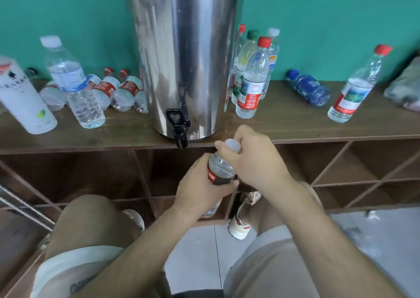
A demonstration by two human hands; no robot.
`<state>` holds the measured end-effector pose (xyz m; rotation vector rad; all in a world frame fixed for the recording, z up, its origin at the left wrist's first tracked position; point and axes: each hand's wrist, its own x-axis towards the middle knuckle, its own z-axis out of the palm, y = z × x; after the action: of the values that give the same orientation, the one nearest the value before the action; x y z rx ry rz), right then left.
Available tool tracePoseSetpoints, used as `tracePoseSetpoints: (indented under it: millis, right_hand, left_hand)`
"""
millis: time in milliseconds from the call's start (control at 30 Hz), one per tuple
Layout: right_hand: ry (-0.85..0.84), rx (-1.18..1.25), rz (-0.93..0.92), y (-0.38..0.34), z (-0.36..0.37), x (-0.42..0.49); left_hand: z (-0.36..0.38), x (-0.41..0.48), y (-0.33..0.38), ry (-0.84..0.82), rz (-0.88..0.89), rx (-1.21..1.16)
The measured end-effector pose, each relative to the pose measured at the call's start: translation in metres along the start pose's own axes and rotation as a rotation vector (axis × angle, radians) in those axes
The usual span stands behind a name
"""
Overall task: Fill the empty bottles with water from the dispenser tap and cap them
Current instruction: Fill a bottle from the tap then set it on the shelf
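Gripping the bottle [220, 171] in the left hand [200, 184], the person is pinching its white cap [233, 144] with the right hand [252, 159], just beside the tap [178, 127].

Right grip [252, 159] above left grip [200, 181], both curled

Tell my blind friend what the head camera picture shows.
A person's left hand grips a clear bottle while the right hand pinches its white cap, in front of a steel dispenser with a black tap. More bottles stand and lie on the wooden shelf.
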<state>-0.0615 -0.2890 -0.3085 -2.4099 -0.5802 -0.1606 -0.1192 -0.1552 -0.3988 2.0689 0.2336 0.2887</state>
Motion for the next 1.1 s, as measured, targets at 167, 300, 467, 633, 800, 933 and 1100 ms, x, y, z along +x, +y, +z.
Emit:
tracePoseSetpoints:
  millis: [167,300,467,633,800,933,1100]
  right_hand:
    - [0.180,0.002,-0.063,0.002,-0.062,0.033]
    - [0.288,-0.081,-0.075,0.013,-0.099,0.069]
    - [0.357,-0.054,-0.046,0.038,-0.127,0.111]
    - [0.248,0.181,0.016,0.076,-0.126,0.133]
    - [0.080,0.309,0.051,0.113,-0.099,0.130]
    - [0.204,0.314,0.077,0.126,-0.077,0.137]
    - [0.256,0.284,0.112,0.130,-0.065,0.166]
  left_hand:
    - [0.001,0.029,0.067,-0.152,0.179,-0.105]
    - [0.015,0.066,0.108,-0.136,0.291,-0.064]
    - [0.039,0.117,0.144,-0.069,0.332,-0.050]
    - [0.066,0.154,0.150,-0.057,0.302,-0.022]
    - [0.078,0.171,0.149,-0.005,0.260,0.035]
    - [0.083,0.176,0.145,0.004,0.263,0.189]
    - [0.082,0.185,0.138,-0.018,0.330,0.298]
